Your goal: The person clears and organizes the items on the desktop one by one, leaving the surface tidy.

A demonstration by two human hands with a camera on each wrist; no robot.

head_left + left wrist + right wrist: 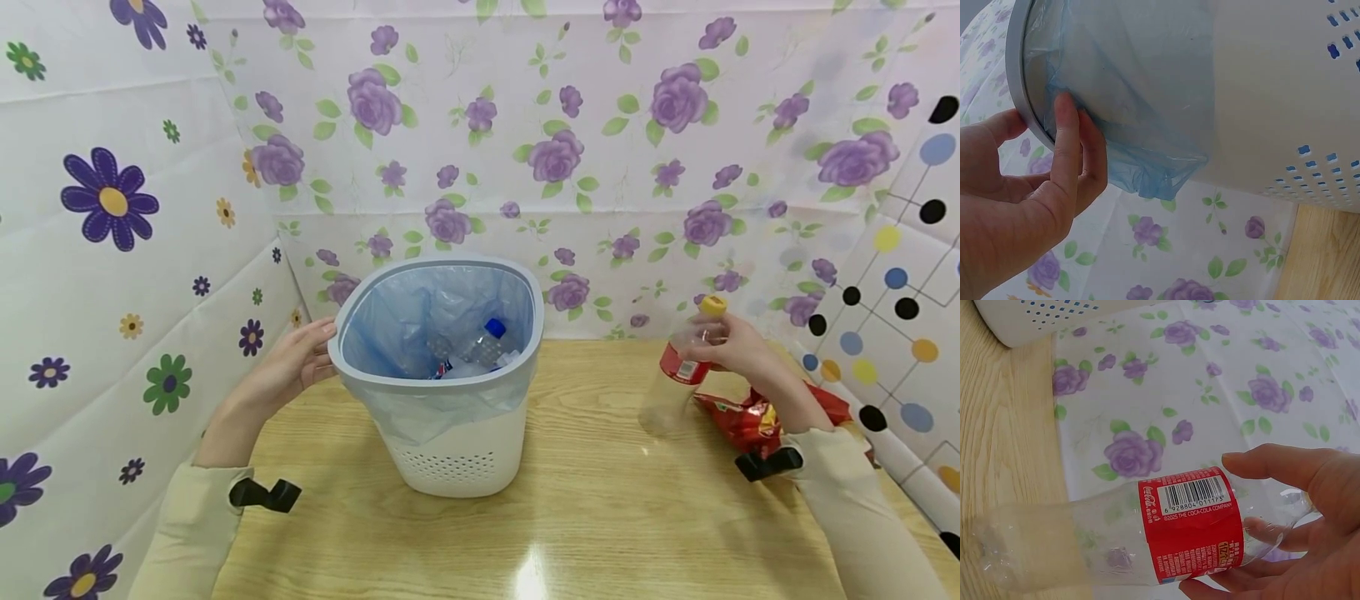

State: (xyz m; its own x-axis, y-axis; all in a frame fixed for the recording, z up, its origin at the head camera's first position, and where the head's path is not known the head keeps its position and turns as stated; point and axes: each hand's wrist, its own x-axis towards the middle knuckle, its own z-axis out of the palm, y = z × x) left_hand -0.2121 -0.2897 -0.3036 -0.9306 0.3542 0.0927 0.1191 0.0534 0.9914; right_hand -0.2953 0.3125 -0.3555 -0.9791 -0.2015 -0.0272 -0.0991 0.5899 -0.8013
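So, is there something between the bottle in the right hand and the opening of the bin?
Nothing visible does. The bottle is up in the right hand, with only bare table between it and the bin, whose mouth is open.

The head view looks forward and down over both hands and the counter [585, 517]. The left wrist view sits close against the bin [1272, 94], which the head view shares. The right wrist view sits close on the bottle [1188, 525], also shared.
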